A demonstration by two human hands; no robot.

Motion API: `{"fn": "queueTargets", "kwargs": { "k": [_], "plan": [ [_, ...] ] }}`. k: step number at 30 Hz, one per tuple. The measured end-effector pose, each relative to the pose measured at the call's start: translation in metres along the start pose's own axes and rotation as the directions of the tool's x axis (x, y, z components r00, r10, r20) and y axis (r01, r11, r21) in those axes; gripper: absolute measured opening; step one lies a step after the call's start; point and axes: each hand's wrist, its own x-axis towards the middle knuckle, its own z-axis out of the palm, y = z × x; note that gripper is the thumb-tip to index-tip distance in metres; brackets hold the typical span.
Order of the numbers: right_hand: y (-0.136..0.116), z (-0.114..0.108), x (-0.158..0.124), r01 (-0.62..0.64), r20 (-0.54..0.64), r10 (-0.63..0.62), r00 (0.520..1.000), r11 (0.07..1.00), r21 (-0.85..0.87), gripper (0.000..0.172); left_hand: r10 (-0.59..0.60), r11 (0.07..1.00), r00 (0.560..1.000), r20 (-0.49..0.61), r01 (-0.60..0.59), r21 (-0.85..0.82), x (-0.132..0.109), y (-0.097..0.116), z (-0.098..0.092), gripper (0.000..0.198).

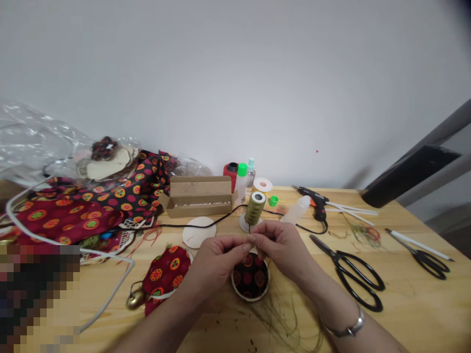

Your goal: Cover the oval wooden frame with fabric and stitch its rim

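Observation:
My left hand (221, 257) and my right hand (281, 245) meet above the middle of the table, thumbs and fingers pinched with the tips almost touching. Whatever sits between the fingertips is too small to make out. Just below them lies a round piece covered in black patterned fabric (250, 278) with a pale rim, partly hidden by my fingers. Olive-green thread (283, 316) trails loosely from it towards the table's front. Behind my fingertips stands a spool of olive-green thread (254, 211). Beside my left forearm is a red patterned fabric piece (167, 269) with a brass bell (136, 298).
Large scissors (348, 269) lie right of my right hand, smaller scissors (423, 257) farther right. A glue gun (314, 198), a cardboard box (200, 198), a white disc (199, 232) and small bottles (241, 181) stand behind. Patterned cloth (73, 211) and a white cable (110, 289) occupy the left.

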Motion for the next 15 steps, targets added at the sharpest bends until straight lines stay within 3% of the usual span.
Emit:
{"fn": "queueTargets", "kwargs": {
  "k": [9,15],
  "plan": [
    [0.0011,-0.0016,-0.0046,0.144,-0.035,-0.153,0.988,0.972,-0.186,0.012,-0.068,0.965,0.996,0.065,0.082,-0.249,0.0018,-0.0063,0.001,0.02],
    [0.0015,-0.0007,-0.0052,0.145,-0.008,-0.15,0.989,0.968,-0.203,0.012,-0.095,0.966,0.995,0.043,0.102,-0.238,0.0,-0.0022,0.0013,0.017]
  ]
}}
